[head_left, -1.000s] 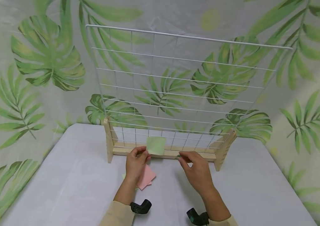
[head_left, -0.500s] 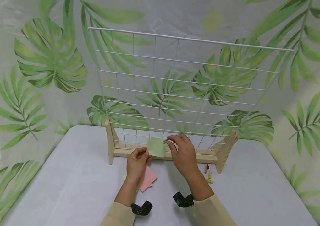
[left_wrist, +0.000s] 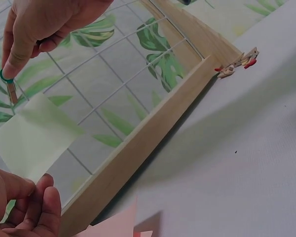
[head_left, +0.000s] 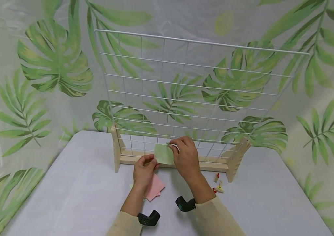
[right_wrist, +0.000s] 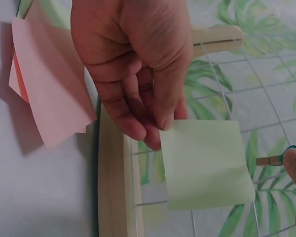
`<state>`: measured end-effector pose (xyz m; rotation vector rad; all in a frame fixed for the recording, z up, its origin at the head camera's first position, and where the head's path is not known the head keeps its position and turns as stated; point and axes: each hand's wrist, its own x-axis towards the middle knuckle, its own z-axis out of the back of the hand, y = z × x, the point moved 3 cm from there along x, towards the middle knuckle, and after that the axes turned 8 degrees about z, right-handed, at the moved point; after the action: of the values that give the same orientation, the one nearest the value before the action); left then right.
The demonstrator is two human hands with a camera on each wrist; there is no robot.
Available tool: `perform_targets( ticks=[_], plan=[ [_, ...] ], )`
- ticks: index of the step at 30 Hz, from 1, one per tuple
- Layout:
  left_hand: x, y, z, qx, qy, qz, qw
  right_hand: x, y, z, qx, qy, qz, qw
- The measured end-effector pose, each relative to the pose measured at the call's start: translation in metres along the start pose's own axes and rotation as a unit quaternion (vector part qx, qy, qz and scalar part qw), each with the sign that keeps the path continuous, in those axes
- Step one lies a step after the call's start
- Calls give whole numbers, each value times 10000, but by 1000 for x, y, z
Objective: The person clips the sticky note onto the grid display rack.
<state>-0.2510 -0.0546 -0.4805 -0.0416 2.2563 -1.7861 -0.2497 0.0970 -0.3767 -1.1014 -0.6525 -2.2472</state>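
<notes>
My left hand (head_left: pixel 143 172) pinches a square light green paper note (head_left: pixel 163 154) by its lower left corner, between thumb and fingers. The note stands in front of the lower rows of a white wire grid (head_left: pixel 181 124). At the note's upper edge is my right hand (head_left: pixel 187 159), pinching a small wooden clothespin (left_wrist: pixel 12 92) with a green piece on it. In the right wrist view the clothespin (right_wrist: pixel 270 161) points at the note's edge with a gap between them. The left hand (right_wrist: pixel 133 64) covers the note's held corner there.
The grid stands upright in a wooden base (head_left: pixel 184 164) with two side supports. Pink paper notes (head_left: pixel 155 187) lie under my left forearm, with some green ones below. Several small clothespins (head_left: pixel 218 186) with red and yellow pieces lie near the base's right support.
My right hand has moved left and up with the clothespin, from right of the note to its top edge. The clothespins on the table have come into sight. My left hand stays nearly still.
</notes>
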Motion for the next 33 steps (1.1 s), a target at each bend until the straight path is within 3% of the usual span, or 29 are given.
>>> perform_targets(
  ticks=[6, 33],
  plan=[
    [0, 0, 2, 133, -114, 1, 9998, 3, 0, -5, -130, -59, 92, 9999],
    [0, 0, -1, 183, -197, -121, 9996, 7, 5, -15, -490, 557, -39, 9972]
  ],
)
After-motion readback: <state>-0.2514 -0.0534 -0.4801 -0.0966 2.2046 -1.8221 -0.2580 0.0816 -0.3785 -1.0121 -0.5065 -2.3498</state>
